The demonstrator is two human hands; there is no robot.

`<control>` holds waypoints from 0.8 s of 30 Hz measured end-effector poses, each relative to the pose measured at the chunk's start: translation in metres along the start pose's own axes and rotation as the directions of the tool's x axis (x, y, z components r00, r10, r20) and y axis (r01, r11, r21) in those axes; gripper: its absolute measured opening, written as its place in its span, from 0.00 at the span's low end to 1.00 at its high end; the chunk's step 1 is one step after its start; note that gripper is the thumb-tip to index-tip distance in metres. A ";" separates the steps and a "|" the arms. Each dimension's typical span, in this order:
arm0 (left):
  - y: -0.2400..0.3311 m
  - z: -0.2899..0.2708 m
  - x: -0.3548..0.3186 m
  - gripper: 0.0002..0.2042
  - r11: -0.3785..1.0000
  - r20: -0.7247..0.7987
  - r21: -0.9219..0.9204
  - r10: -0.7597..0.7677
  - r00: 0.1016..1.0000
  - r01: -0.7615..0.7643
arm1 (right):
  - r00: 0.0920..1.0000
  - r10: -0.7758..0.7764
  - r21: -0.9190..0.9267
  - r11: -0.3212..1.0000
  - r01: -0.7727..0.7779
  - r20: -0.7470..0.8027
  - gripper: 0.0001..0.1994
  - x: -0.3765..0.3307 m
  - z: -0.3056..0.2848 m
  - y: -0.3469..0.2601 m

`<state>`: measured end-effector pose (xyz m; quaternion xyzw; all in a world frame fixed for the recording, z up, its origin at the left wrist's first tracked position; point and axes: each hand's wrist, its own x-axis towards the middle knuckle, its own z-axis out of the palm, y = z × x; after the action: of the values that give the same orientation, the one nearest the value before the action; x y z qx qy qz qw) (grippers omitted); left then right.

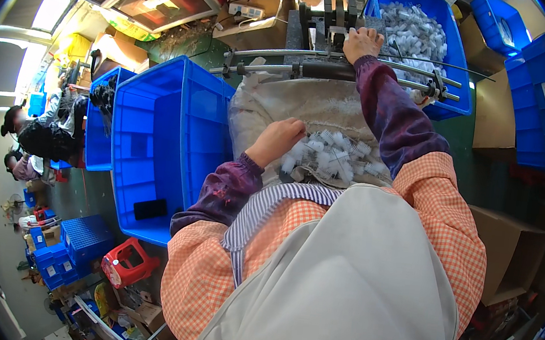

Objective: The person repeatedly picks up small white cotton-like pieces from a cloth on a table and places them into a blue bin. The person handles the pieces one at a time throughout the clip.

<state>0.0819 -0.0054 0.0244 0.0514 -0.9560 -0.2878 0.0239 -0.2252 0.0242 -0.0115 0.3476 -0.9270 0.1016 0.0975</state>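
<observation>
My right hand [363,44] is at the metal machine [335,24] ahead of me, its fingers bent down beside the upright clamp parts. Whatever its fingertips hold is hidden. My left hand [278,139] hovers at the left edge of a heap of small white bristled brushes [336,156]. Its fingers are curled together, and what is between them, if anything, I cannot make out. The heap lies on a beige cloth [281,94] stretched between the machine and my lap. Two metal rods [278,63] run across in front of the machine.
A large blue bin [187,93] stands at my left with a dark flat object [150,209] in it. Beyond the machine on the right, another blue bin [457,50] holds more white brushes. A thin rod [462,68] sticks out there. Cardboard box [508,254] right, red stool [129,263] left.
</observation>
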 end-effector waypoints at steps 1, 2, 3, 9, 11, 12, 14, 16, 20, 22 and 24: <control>-0.001 -0.003 0.001 0.06 0.999 -0.067 -0.018 0.029 0.997 -0.030 | 1.000 -0.003 -0.006 1.000 0.003 0.007 0.15 0.000 -0.002 0.005; -0.002 -0.006 0.001 0.06 0.997 -0.133 -0.034 0.057 0.989 -0.062 | 1.000 -0.006 -0.013 1.000 0.006 0.014 0.15 0.000 -0.005 0.010; -0.002 -0.010 0.002 0.05 0.994 -0.199 -0.048 0.083 0.976 -0.094 | 0.999 0.009 -0.024 1.000 -0.008 0.049 0.15 0.001 -0.006 0.017; 0.015 -0.038 0.014 0.04 0.948 -0.179 -0.315 -0.115 0.977 0.054 | 0.984 0.016 0.019 1.000 -0.019 0.177 0.14 0.020 -0.012 0.072; 0.022 -0.040 0.020 0.04 0.913 -0.198 -0.406 -0.119 0.973 0.029 | 0.987 -0.059 -0.026 0.998 0.064 0.150 0.13 0.026 -0.013 0.083; 0.026 -0.040 0.024 0.04 0.893 -0.207 -0.450 -0.120 0.971 0.015 | 0.989 -0.026 -0.096 0.995 0.041 0.147 0.12 0.029 -0.015 0.090; 0.031 -0.038 0.025 0.05 0.858 -0.172 -0.509 -0.174 0.970 0.064 | 0.989 0.022 -0.227 0.974 0.012 0.146 0.12 0.032 -0.046 0.088; 0.035 -0.031 0.031 0.05 0.790 -0.136 -0.606 -0.216 0.967 0.091 | 0.958 0.233 -0.191 0.961 -0.200 0.169 0.12 0.034 -0.067 0.110; 0.037 -0.017 0.052 0.05 0.643 -0.150 -0.763 -0.274 0.950 0.065 | 0.993 0.108 0.021 0.994 -0.109 0.043 0.15 -0.008 -0.088 0.110; 0.040 -0.014 0.063 0.05 0.623 -0.199 -0.782 -0.276 0.940 0.018 | 0.915 -0.307 0.477 0.865 0.153 0.263 0.15 -0.033 -0.088 0.098; 0.042 -0.011 0.076 0.05 0.625 -0.272 -0.780 -0.281 0.920 -0.039 | 0.762 -0.646 0.838 0.434 0.330 0.035 0.15 -0.069 -0.093 0.060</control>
<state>0.0034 0.0145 0.0579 0.1546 -0.7117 -0.6547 0.2024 -0.2041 0.1354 0.0532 0.6224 -0.6373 0.4036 -0.2088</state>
